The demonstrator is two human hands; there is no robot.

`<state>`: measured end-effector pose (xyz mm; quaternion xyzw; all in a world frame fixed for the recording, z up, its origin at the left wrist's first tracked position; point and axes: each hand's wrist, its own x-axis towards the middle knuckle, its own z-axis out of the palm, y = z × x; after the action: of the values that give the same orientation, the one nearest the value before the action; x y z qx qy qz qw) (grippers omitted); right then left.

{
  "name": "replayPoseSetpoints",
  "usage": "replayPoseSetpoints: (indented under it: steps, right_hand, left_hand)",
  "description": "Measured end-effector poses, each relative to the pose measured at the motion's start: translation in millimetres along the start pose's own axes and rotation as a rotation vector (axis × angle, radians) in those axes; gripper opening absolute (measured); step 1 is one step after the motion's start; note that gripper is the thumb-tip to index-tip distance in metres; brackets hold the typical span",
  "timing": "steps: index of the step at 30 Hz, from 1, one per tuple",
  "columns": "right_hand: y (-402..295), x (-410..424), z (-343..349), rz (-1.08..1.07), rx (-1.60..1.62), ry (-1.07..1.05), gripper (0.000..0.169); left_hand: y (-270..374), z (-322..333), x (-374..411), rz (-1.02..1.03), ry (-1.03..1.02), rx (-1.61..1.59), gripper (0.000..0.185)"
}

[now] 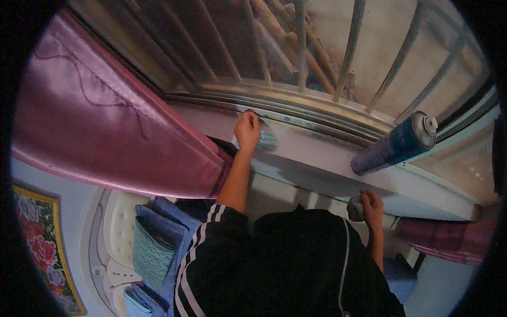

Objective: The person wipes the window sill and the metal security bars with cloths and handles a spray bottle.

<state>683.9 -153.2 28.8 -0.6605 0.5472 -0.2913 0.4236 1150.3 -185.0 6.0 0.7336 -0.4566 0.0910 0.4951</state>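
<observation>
My left hand (248,132) is at the inner edge of the window sill track (301,121), its fingers pinched together. A small dark thing (258,116) shows at the fingertips, too blurred to name. Just beside that wrist, a pale item with a blue-and-white pattern (267,140) rests on the white window sill (317,147), partly hidden by the hand. Lower right, in front of the sill, my right hand (373,206) grips a crumpled grey cloth-like wad (355,208).
A blue and purple spray can (392,146) stands on the sill at right. Metal window bars (348,51) rise beyond the track. A pink satin curtain (119,119) hangs at left. Below it are a white padded headboard (119,226) and a teal pillow (152,251).
</observation>
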Motion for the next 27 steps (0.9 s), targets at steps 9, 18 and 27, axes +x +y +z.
replayPoseSetpoints:
  steps: [9, 18, 27]
  right_hand:
    - [20.2, 20.1, 22.5, -0.011, 0.062, -0.035, 0.023]
    - [11.0, 22.6, 25.8, -0.047, -0.062, -0.058, 0.021]
    - [3.0, 19.7, 32.7, -0.068, -0.078, -0.062, 0.019]
  left_hand:
    - [0.7, 4.8, -6.9, -0.215, 0.048, -0.409, 0.018]
    - [9.1, 6.9, -1.6, -0.229, 0.084, -0.240, 0.018]
    - [18.5, 8.9, -0.9, -0.238, 0.024, -0.311, 0.009]
